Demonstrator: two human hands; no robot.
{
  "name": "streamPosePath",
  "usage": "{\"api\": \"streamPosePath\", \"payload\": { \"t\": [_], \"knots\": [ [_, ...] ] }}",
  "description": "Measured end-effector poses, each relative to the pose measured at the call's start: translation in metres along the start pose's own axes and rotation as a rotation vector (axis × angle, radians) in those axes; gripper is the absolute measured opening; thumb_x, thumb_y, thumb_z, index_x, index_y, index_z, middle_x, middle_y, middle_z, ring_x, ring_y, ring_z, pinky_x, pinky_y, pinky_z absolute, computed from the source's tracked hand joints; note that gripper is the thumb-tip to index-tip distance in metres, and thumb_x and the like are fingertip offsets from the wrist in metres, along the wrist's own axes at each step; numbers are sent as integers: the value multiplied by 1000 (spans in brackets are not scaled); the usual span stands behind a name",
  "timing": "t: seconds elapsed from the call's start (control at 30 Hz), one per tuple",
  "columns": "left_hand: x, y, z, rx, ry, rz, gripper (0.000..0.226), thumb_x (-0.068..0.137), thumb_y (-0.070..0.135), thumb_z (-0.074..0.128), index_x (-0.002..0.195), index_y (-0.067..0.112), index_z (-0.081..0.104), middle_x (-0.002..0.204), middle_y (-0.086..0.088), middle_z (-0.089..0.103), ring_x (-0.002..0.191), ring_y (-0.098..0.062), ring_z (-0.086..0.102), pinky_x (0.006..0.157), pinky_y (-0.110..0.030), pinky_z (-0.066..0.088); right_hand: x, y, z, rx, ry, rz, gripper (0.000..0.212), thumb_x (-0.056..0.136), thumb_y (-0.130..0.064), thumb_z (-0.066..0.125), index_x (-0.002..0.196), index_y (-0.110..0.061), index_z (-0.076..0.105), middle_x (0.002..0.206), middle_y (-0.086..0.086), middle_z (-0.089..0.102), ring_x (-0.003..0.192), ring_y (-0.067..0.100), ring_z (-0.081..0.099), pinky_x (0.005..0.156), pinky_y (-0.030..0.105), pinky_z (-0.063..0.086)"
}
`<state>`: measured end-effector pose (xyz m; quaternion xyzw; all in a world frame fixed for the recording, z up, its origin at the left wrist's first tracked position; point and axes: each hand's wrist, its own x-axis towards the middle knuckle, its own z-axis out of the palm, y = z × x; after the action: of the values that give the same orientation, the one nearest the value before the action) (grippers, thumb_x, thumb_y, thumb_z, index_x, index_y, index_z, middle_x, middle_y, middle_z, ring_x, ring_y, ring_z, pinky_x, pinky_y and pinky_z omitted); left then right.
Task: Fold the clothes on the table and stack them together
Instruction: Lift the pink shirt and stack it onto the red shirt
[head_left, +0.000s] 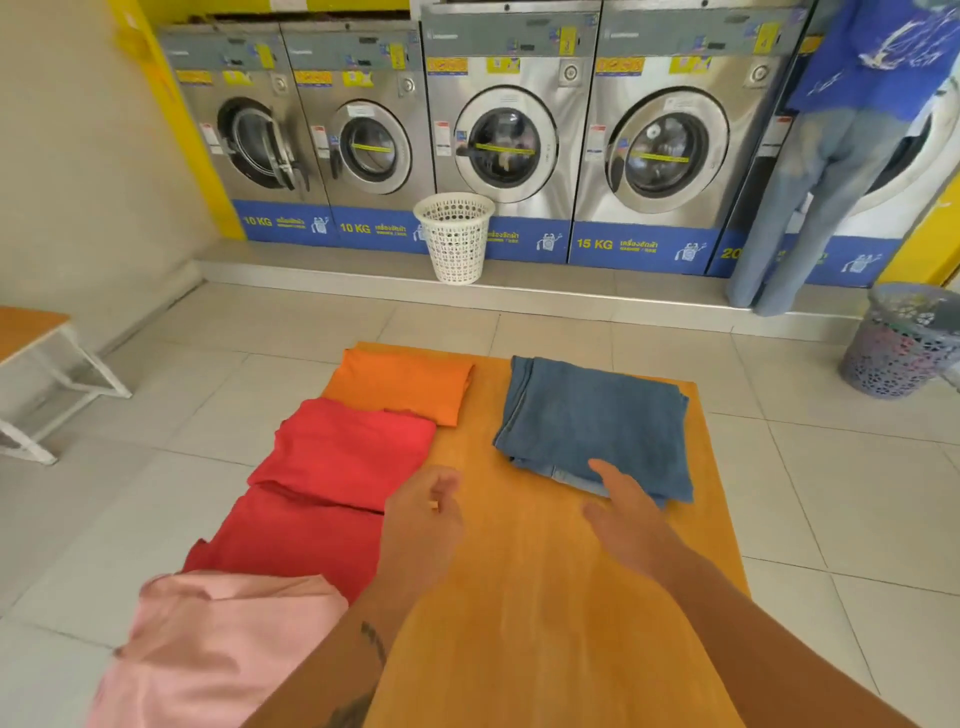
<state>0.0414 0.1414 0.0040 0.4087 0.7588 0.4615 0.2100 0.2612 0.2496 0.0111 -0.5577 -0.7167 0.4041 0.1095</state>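
Note:
On the orange-brown table (519, 597) lie several folded clothes. Folded blue jeans (597, 421) sit at the far right. A folded orange garment (400, 382) is at the far left, a light red one (343, 452) is in front of it, then a darker red one (296, 535), and a pink one (218, 644) is nearest me. My left hand (423, 514) hovers loosely curled over the table's middle, holding nothing. My right hand (623, 512) is open, its fingertips at the near edge of the jeans.
A row of washing machines (498, 130) lines the far wall. A white basket (454, 236) stands on the step before them. A grey basket (904, 340) sits on the tiled floor at right, beside a standing person (841, 156). A bench (31, 338) stands at left.

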Motion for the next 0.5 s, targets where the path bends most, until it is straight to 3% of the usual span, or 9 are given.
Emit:
{"api": "streamPosePath", "payload": {
  "t": [0.07,0.17,0.2,0.27,0.3,0.43,0.5],
  "knots": [
    [-27,-6,-26,-57,69,-33,43,84,-9,52,95,29,67,93,9,71,88,-9,66,78,-19,49,-16,-13,16,80,-48,-18,60,99,-23,50,153,-26,24,155,-3,28,104,13,49,74,20,45],
    [-60,-19,-67,-37,156,-49,44,84,-11,52,98,28,67,96,9,71,91,-5,66,78,-8,46,-40,-35,44,105,-151,-44,63,98,-25,50,154,-27,20,161,-2,20,132,17,42,100,30,44],
    [-68,-26,-80,-22,178,-54,42,85,-11,53,101,26,67,98,9,71,94,-5,66,79,-7,45,-47,-43,54,117,-196,-46,63,98,-27,50,153,-29,21,161,-2,20,127,17,47,95,30,47],
    [-80,-37,-106,-5,210,-84,41,86,-10,52,104,23,67,101,10,70,95,-5,65,77,-6,45,-62,-61,73,125,-278,-74,60,98,-26,49,152,-31,24,158,0,25,97,9,58,73,24,50],
    [-85,-43,-118,6,228,-107,43,85,-11,50,103,24,67,101,12,70,94,-5,66,76,-6,45,-68,-70,83,113,-313,-88,58,98,-26,50,151,-31,25,156,2,29,91,8,59,71,25,50],
    [-104,-61,-160,58,274,-172,43,88,-7,47,103,28,67,101,18,67,95,-6,65,74,-9,47,-95,-101,117,70,-420,-118,56,98,-25,48,150,-29,27,146,12,44,97,19,64,74,32,53],
    [-112,-75,-179,57,288,-189,42,88,-4,48,104,31,65,105,18,65,98,-6,64,81,-15,49,-105,-113,134,30,-435,-132,55,97,-22,48,149,-27,29,134,18,54,109,30,62,82,37,52]
  ]
}}
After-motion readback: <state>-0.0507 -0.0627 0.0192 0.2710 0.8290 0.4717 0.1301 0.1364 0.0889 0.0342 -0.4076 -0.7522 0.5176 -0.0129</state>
